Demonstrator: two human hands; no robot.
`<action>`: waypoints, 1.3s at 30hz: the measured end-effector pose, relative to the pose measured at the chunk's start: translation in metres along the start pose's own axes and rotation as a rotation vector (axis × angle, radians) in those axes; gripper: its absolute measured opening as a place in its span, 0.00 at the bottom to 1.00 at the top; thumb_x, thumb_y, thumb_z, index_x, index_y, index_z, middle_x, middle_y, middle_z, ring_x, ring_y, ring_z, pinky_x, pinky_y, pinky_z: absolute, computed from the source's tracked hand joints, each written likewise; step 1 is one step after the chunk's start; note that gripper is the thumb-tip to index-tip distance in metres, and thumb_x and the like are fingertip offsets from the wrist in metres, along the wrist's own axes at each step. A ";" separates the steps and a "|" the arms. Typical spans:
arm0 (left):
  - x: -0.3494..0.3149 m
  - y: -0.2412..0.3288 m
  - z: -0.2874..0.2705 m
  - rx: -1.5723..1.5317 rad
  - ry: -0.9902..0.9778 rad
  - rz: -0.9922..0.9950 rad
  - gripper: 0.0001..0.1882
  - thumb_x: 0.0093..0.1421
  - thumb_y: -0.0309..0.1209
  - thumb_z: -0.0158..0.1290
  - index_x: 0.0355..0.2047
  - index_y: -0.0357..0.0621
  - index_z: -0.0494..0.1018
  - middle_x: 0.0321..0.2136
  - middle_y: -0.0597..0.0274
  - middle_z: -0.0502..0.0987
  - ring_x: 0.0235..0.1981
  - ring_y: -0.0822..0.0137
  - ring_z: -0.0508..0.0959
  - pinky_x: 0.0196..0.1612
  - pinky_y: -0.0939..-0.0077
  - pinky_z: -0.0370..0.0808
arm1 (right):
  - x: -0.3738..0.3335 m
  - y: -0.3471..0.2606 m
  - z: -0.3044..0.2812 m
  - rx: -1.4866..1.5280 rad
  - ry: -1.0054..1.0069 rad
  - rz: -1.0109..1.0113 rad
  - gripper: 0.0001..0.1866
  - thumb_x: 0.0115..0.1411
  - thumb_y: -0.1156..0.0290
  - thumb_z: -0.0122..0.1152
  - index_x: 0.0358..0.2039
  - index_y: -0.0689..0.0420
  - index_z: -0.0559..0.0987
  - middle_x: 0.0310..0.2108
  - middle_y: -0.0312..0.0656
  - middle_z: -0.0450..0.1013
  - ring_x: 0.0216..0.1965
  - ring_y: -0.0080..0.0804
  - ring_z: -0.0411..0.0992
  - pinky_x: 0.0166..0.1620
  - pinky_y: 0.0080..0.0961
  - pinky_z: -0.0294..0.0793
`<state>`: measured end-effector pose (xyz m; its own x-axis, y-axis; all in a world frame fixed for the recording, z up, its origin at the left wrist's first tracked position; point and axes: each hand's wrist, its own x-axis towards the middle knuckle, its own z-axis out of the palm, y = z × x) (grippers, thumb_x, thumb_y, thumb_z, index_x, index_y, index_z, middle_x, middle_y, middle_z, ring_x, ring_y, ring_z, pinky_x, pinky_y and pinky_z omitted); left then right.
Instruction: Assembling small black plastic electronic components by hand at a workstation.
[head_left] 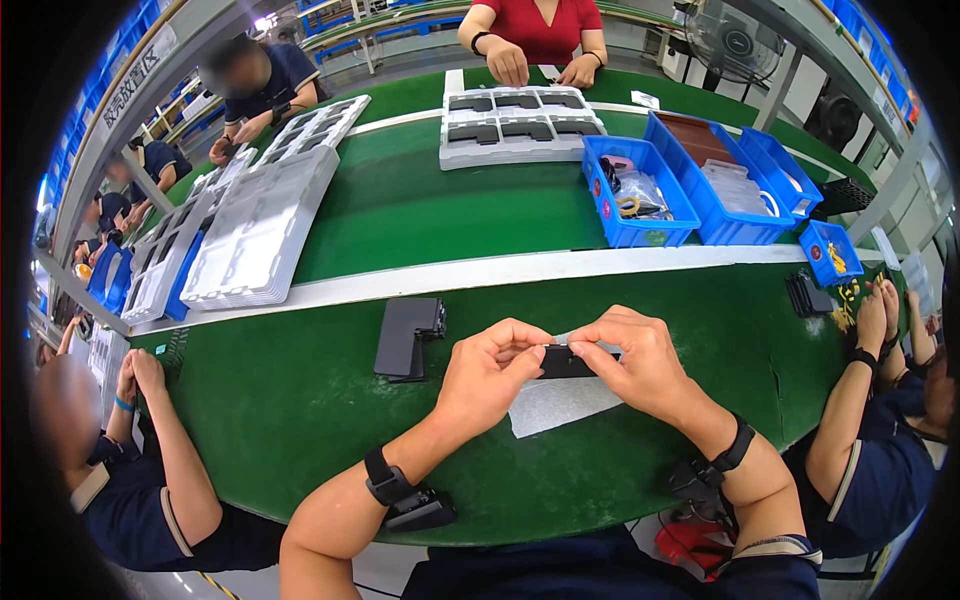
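I have both forearms (pixel 330 505) angled inward from the lower edge of my view, elbows spread, a dark band (pixel 385 478) at each wrist, so that the hands meet over the far part of the white sheet (pixel 555 408). My left hand (pixel 488 375) comes in from the sheet's left, thumb and index finger pinched together on the left end of a black piece (pixel 562 363), the remaining fingers curled in. My right hand (pixel 638 358) comes in from the sheet's right, its thumb tip and bent index finger drawn close together on the piece's upper edge.

The black piece sits between the two sets of fingertips, over the sheet's far part; I cannot tell whether it touches the sheet. It looks slim and dark, its long side running left to right, with a small pale spot on the face toward me; my fingers cover some of it.

The sheet lies on a green table (pixel 300 430). To its left, well apart, is a stack of dark flat pieces (pixel 400 340); beyond it and to the right stands a blue bin (pixel 685 236).
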<state>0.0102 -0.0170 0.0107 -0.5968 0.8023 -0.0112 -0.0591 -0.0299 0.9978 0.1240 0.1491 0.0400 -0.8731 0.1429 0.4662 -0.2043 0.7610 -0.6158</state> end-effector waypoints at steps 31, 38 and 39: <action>0.000 0.002 0.006 0.177 0.080 0.037 0.08 0.58 0.28 0.58 0.36 0.38 0.76 0.30 0.66 0.79 0.30 0.80 0.75 0.31 0.85 0.76 | -0.006 0.014 0.024 -0.120 0.119 -0.144 0.07 0.49 0.78 0.63 0.31 0.63 0.81 0.26 0.46 0.77 0.29 0.38 0.74 0.34 0.31 0.72; -0.001 0.007 0.010 0.277 0.141 0.128 0.06 0.57 0.27 0.59 0.32 0.36 0.77 0.26 0.65 0.79 0.25 0.81 0.75 0.27 0.85 0.73 | -0.006 0.009 0.026 -0.113 0.140 -0.194 0.08 0.48 0.80 0.62 0.31 0.66 0.80 0.25 0.45 0.76 0.31 0.39 0.74 0.33 0.32 0.71; -0.001 0.008 0.010 0.276 0.139 0.126 0.06 0.57 0.27 0.59 0.32 0.36 0.77 0.26 0.65 0.79 0.25 0.81 0.75 0.27 0.85 0.73 | -0.007 0.008 0.027 -0.152 0.159 -0.215 0.08 0.47 0.81 0.62 0.31 0.66 0.80 0.25 0.45 0.76 0.30 0.39 0.74 0.33 0.32 0.71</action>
<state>0.0184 -0.0115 0.0198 -0.6898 0.7133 0.1240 0.2304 0.0539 0.9716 0.1165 0.1372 0.0150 -0.7344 0.0558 0.6764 -0.2985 0.8685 -0.3957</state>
